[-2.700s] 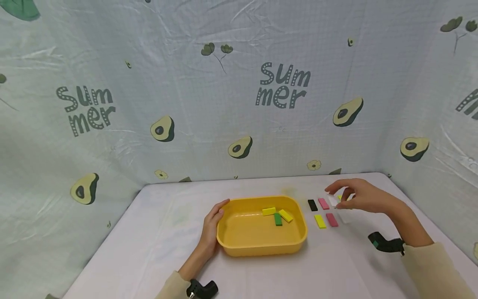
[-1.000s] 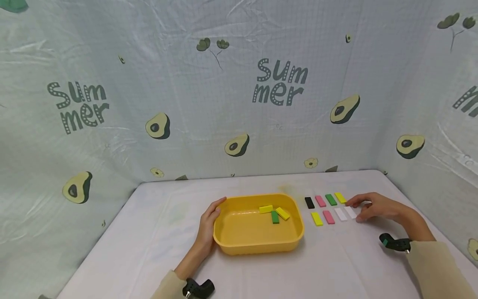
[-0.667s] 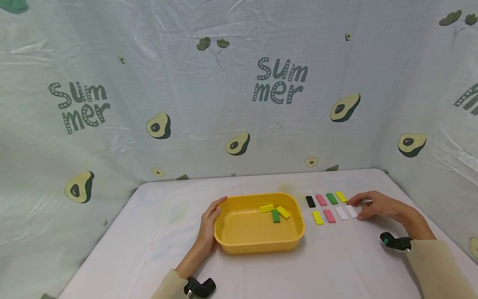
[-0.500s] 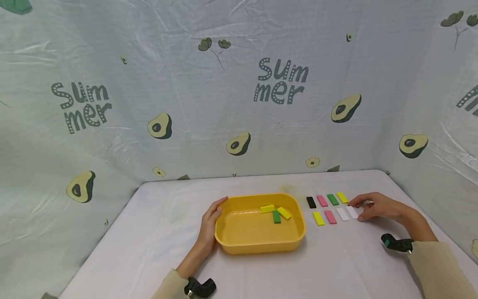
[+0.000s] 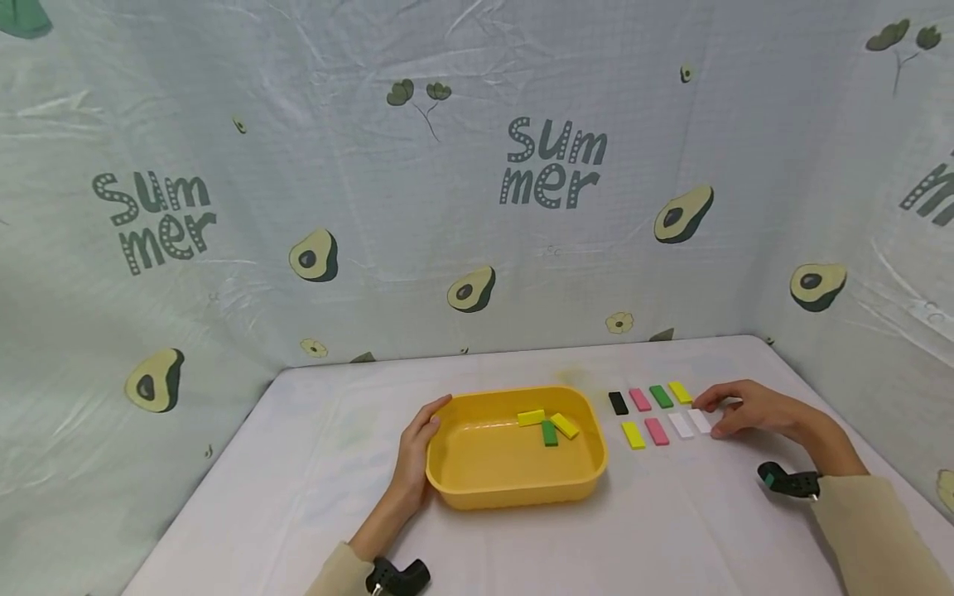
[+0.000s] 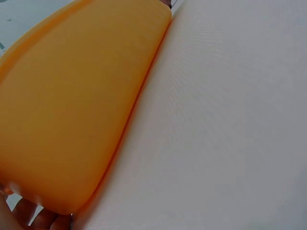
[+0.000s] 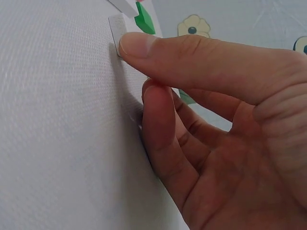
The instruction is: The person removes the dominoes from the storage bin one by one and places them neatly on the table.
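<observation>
Apart, left hand at tray edge, right hand pinching white block

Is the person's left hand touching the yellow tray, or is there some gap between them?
Touching. In the head view, the left hand lies against the left side of the yellow tray, fingers at its rim, with no gap visible.

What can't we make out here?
Left wrist: inside of the yellow tray, hidden by its wall.
Left wrist: left hand, mostly cut off by the frame edge.
Right wrist: end white block, partly behind the right hand.
Head: near edge of the table, cut off by the frame.
</observation>
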Demonstrator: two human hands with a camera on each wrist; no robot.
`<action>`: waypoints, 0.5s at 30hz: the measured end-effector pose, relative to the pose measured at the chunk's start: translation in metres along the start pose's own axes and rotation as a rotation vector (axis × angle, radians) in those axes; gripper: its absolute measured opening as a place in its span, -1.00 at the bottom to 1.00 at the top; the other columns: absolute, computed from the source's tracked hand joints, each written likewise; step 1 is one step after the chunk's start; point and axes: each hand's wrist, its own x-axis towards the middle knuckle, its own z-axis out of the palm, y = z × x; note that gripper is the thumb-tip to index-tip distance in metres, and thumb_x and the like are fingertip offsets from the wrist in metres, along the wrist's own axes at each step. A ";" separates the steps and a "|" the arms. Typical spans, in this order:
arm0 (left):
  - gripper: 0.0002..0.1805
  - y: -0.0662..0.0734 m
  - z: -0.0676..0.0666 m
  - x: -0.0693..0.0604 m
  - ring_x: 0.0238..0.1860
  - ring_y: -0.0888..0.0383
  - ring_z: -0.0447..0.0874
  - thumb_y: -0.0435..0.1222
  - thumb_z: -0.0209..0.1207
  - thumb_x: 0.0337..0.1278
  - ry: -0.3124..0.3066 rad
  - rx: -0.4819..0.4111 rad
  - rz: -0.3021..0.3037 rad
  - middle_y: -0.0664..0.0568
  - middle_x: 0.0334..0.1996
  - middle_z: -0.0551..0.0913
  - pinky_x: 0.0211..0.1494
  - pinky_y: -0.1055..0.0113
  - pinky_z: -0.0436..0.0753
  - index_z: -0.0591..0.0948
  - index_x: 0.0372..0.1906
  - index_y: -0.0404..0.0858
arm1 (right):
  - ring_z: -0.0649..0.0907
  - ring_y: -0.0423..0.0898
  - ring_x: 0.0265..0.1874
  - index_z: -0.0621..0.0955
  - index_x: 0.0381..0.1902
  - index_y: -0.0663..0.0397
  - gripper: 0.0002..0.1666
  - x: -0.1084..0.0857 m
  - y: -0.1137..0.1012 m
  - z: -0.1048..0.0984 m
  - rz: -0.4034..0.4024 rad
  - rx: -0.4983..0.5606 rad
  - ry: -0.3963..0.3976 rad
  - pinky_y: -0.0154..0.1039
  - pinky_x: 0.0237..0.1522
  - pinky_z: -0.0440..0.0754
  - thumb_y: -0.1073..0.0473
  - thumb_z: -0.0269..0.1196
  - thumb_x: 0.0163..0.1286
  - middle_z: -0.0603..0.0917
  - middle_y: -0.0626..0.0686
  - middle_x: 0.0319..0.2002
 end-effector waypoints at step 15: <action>-0.50 -0.002 -0.001 0.001 0.51 -0.09 0.35 -0.24 -0.21 0.64 -0.006 -0.019 0.004 -0.13 0.53 0.37 0.45 0.44 0.40 0.42 0.49 -0.25 | 0.45 0.11 0.08 0.60 0.22 0.33 -0.35 -0.002 -0.005 0.001 0.022 0.017 0.004 -0.19 -0.07 0.56 0.15 0.43 0.20 0.56 0.25 0.13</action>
